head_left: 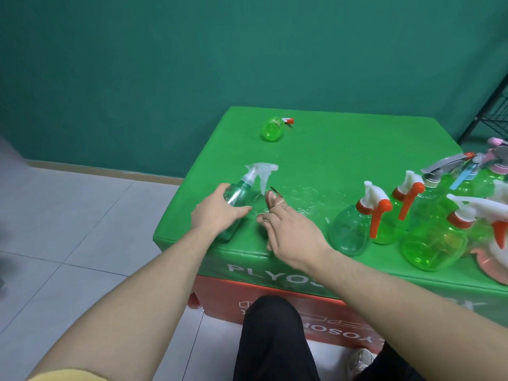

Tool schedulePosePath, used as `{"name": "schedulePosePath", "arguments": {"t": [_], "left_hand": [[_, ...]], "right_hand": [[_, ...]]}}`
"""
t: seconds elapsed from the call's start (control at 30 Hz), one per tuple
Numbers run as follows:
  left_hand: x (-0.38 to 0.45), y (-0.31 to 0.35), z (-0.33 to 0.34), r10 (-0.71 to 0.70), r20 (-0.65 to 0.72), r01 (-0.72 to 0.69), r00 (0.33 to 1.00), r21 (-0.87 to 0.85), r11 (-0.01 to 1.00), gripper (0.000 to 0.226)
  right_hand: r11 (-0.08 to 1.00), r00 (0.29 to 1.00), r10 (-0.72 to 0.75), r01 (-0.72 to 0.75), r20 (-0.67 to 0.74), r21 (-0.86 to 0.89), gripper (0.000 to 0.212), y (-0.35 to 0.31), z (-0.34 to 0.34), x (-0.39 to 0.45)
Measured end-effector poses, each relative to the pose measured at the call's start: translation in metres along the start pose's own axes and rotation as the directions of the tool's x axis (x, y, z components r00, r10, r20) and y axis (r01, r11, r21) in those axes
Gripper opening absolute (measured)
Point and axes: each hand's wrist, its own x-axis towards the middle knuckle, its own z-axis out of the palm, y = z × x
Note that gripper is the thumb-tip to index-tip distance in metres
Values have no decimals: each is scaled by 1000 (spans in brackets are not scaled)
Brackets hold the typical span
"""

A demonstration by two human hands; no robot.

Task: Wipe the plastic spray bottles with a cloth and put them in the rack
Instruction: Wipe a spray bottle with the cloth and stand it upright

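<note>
The left hand holds a see-through bottle on the green table. The right hand is beside it.

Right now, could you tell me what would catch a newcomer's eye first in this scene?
Two bare hands meet at the near edge of the bright green table: the left hand grips a clear bluish spray bottle lying tilted, and the right hand reaches in beside it. A crowd of green bottles fills the right side, and one small green bottle lies alone at the back.
</note>
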Motion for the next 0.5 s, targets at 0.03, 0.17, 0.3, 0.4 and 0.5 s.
{"name": "schedulePosePath", "arguments": {"t": [0.03, 0.17, 0.3, 0.4, 0.5], "left_hand": [[-1, -1, 0, -12, -6, 12, 1000, -18, 1000, 81], [-4, -1, 3, -39, -37, 38, 999, -36, 999, 76], [-7, 0, 4, -33, -57, 32, 998, -11, 999, 72], [-10, 0, 6, -12, -91, 14, 996, 14, 1000, 74], [-11, 2, 13, 26, -129, -17, 991, 76, 997, 79]], "right_hand": [[999, 1000, 25, -25, 7, 48, 43, 3, -1, -1], [781, 943, 327, -227, -70, 582, 44, 7, -1, 9], [313, 815, 573, -320, 91, 894, 43, -1, -15, 31], [42, 697, 676, -359, 238, 932, 46, 4, -16, 56], [-170, 676, 647, -325, 354, 930, 47, 0, -13, 72]]}}
